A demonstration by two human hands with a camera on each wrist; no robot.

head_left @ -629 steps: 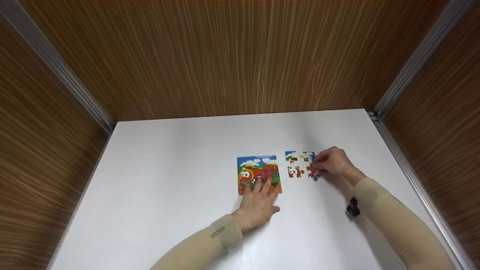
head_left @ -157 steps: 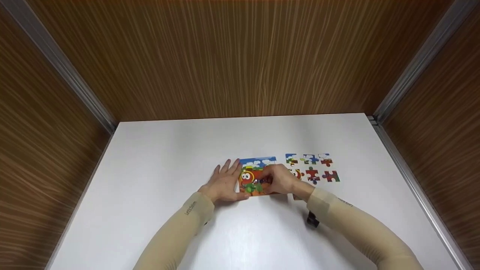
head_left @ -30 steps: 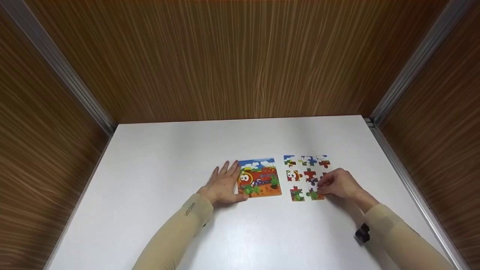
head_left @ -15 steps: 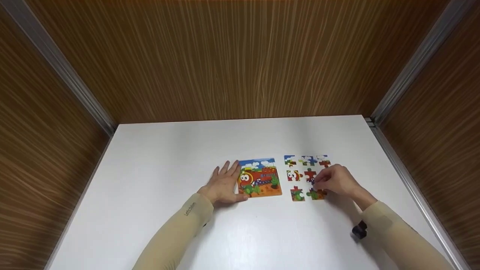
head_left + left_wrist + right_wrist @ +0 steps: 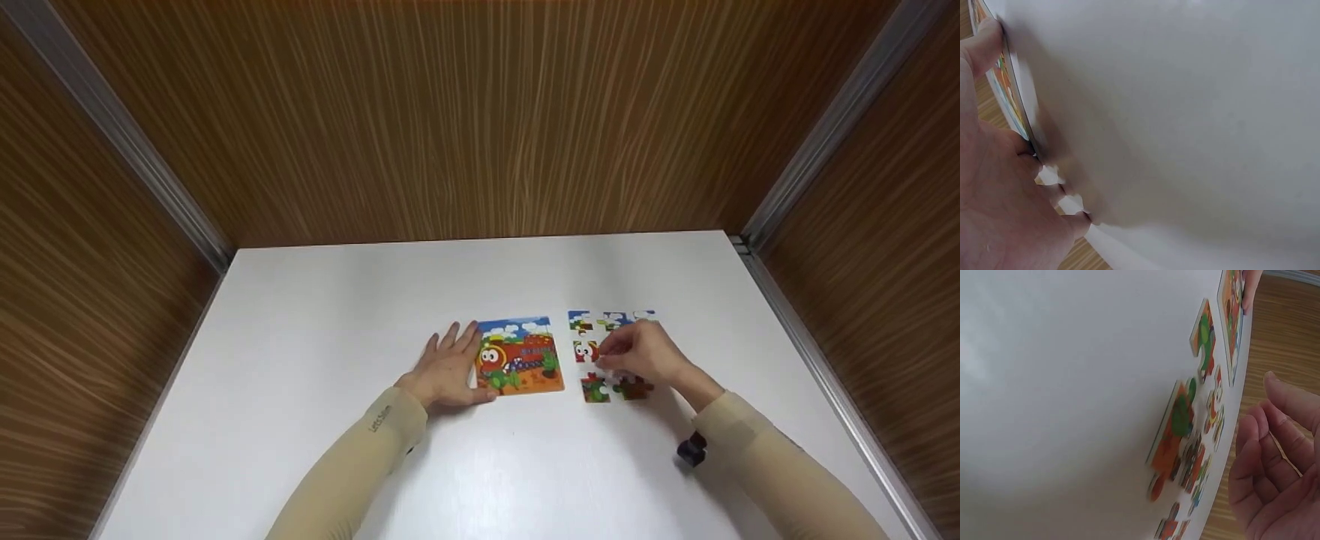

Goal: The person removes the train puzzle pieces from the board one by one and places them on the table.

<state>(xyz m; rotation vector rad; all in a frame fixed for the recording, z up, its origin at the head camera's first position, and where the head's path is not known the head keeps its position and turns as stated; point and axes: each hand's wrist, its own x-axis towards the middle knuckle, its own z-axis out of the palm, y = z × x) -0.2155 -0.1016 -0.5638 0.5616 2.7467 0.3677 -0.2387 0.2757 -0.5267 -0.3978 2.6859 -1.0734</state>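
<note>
A square puzzle board (image 5: pixel 525 360) with a picture of a red train lies mid-table. My left hand (image 5: pixel 444 375) rests beside it, fingers spread, thumb and fingertips touching its left edge and corners. To the right, loose jigsaw pieces lie in rows. My right hand (image 5: pixel 649 356) hovers over the middle row, its fingertips close to the piece with the white-eyed face (image 5: pixel 585 350). In the right wrist view its thumb and loosely bent fingers stand apart with nothing between them. Below the hand lie a cactus piece (image 5: pixel 595 390) and an orange-and-green piece (image 5: pixel 1171 430). The hand covers several pieces.
The back row holds sky pieces, among them a corner piece (image 5: pixel 579 319) and a cloud piece (image 5: pixel 643 314). A white table (image 5: pixel 360 322) bears everything, with wood-grain panels (image 5: pixel 480 120) at its back and sides. A black device (image 5: pixel 691 450) sits at the right wrist.
My right hand has let go of the bottom-row jigsaw piece and moved left and slightly away from me, over the middle row. The left hand and the board have stayed put.
</note>
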